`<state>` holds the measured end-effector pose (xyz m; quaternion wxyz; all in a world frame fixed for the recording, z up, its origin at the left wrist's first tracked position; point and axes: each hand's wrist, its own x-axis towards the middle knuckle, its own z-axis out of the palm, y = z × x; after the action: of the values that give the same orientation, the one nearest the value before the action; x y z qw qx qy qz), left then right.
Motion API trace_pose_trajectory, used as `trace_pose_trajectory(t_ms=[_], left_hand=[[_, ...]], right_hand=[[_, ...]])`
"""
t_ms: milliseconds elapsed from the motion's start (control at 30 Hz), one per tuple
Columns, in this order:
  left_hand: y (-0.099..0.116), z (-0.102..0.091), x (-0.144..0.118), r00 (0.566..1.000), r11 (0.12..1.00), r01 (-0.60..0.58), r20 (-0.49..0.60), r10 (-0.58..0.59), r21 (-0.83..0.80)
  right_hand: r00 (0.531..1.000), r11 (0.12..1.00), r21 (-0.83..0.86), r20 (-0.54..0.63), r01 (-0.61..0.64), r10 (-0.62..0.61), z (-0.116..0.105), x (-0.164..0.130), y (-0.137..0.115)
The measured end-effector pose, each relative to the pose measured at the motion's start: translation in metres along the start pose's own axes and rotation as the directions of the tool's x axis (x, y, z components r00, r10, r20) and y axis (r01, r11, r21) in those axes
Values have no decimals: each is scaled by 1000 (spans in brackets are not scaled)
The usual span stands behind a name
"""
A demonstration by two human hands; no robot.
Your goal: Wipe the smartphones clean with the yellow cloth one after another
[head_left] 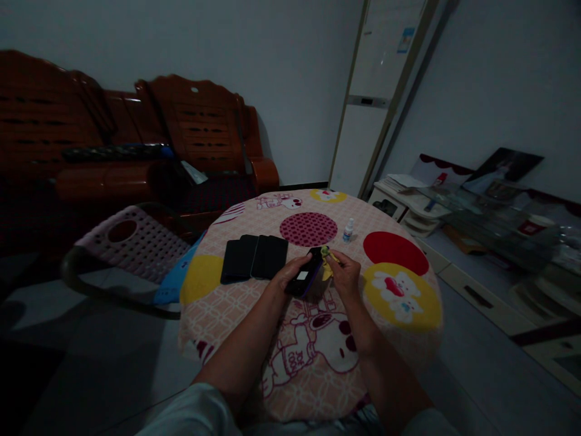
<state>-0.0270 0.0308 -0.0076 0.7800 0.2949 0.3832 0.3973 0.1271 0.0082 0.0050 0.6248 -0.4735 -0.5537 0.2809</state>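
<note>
This looks like a living room in a home. A carved wooden sofa stands by the wall, a tall floor air conditioner fills the corner, and the round surface has a cartoon cloth. The light is dim, so the low cabinet is probably for a television.

Round bench covered with a patterned cloth showing coloured circles and cartoon figures. Three dark phones lie side by side, overlapping, left of centre. A small white bottle stands upright near the far edge. Perforated pink plastic chair just left of the bench. Red wooden sofa against the far wall. Tall white air conditioner in the corner
</note>
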Motion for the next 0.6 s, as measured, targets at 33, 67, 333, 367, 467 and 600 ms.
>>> trace_pose_trajectory(t_ms=[33,67,333,367,467,600], left_hand=[[0,0,0,1000,1000,-6,-2,6,4],[-1,0,0,1000,1000,-17,-8,17,3],[1,4,-3,1000,998,0,10,0,-55],[1,4,-3,1000,998,-3,14,4,-59],[0,3,-1,999,998,-47,6,48,-51],[-1,-1,4,996,996,-84,9,85,-32]], right_hand=[[1000,1000,-14,-18,7,-8,0,0,0],[999,1000,-26,-30,15,-15,-1,1,0],[991,990,-58,51,129,-126,1,-4,5],[988,987,-66,58,150,-146,1,-4,6],[979,974,-111,72,199,-192,0,-4,7],[952,928,-216,101,303,-288,-1,-4,6]])
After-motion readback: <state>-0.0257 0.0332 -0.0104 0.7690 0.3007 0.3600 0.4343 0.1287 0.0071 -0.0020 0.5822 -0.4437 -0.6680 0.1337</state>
